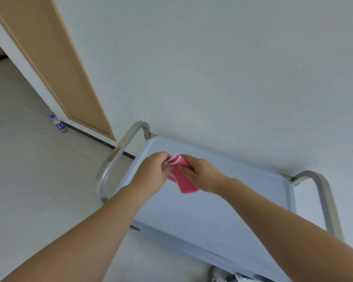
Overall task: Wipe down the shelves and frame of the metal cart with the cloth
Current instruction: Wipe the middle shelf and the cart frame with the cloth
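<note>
Your two hands meet over the top shelf (202, 216) of the metal cart (289, 200), and both are holding the pink cloth (183, 180). Your left hand (151, 176) pinches the cloth's white-striped edge at about 10 o'clock of the cloth, fingers curled tight on the fabric. Your right hand (200, 176) grips the cloth from its 3 o'clock side, thumb and fingers folded over the pink part. The cloth hangs bunched between the two hands, its lower end drooping toward the shelf; whether that end touches the shelf you cannot tell from this view.

The shelf is a flat pale blue-grey sheet with a raised rim. A curved tubular handle (118, 157) rises at the cart's 9 o'clock end, and a second handle (322, 192) curves up at the 3 o'clock end. The cart stands against a white wall (212, 68) at 12 o'clock. At 10 o'clock, well apart from the cart, a small bottle (57, 122) with a blue cap stands on the tiled floor (29, 169) beside a tan door (49, 58).
</note>
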Available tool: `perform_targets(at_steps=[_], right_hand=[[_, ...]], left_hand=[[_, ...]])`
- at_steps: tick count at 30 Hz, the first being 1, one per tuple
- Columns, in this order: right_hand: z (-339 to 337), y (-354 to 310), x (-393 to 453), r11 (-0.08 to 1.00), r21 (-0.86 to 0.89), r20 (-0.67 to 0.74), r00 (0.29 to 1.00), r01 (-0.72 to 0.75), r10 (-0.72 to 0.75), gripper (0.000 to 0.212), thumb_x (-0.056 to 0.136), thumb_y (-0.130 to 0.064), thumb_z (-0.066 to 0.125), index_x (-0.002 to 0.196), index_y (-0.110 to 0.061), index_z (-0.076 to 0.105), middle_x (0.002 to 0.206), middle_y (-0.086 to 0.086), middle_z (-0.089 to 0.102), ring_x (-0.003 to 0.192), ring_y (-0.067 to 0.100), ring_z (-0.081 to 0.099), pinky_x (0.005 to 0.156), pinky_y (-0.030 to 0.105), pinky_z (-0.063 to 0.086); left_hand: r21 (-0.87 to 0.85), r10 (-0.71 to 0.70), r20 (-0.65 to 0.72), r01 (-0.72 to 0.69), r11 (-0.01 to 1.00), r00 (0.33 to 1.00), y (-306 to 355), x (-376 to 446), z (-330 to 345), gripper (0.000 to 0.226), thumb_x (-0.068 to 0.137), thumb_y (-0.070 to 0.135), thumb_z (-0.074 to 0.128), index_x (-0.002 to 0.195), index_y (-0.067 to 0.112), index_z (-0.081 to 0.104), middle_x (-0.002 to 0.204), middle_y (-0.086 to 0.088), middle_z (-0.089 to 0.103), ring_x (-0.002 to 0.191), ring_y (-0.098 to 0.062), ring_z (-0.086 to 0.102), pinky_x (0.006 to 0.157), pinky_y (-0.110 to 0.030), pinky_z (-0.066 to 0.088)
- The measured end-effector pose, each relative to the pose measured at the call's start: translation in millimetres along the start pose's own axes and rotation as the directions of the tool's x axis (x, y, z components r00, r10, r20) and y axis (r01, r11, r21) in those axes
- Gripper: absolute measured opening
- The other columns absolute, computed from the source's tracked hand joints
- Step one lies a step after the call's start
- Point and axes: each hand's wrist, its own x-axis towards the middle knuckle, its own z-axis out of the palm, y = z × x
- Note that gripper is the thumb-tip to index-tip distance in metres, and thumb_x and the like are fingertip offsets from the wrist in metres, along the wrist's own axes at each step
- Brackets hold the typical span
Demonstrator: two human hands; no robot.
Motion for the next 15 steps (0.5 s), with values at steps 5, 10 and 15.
perform_targets(at_steps=[5,10,15], right_hand=[[52.5,-61.4,25.2,0.980,0.197,0.144,0.989,-0.039,0.011,0.051,0.074,-0.032,0.061,0.115,-0.056,0.043,0.113,-0.011,0.062,0.102,0.014,0.060,0.089,0.035,0.050],[71.5,-83.5,44.5,0.938,0.323,0.349,0.937,-0.125,0.005,0.077,0.061,-0.008,0.060,0.131,-0.034,0.041,0.130,-0.010,0.052,0.123,0.007,0.047,0.099,0.033,0.041],[72.7,-79.3,71.6,0.942,0.291,0.170,0.978,-0.166,0.120,0.031,0.071,-0.002,0.061,0.092,-0.024,0.060,0.120,-0.014,0.058,0.108,0.008,0.056,0.092,0.030,0.045]], left_hand=[[0.037,0.071,-0.003,-0.071,0.997,0.997,-45.0,-20.5,-72.9,0.012,0.090,0.016,0.054,0.093,0.014,0.065,0.093,-0.002,0.054,0.081,-0.015,0.055,0.073,-0.028,0.045],[-0.069,0.118,0.080,-0.112,0.991,0.990,-77.1,-24.0,-107.7,0.011,0.089,0.013,0.056,0.094,0.019,0.065,0.082,0.003,0.064,0.073,-0.011,0.058,0.065,-0.026,0.047],[-0.146,0.142,0.124,-0.124,0.982,0.982,-91.6,-4.2,-108.4,0.019,0.088,0.008,0.053,0.089,0.026,0.061,0.077,0.011,0.066,0.071,-0.004,0.060,0.063,-0.019,0.047]])
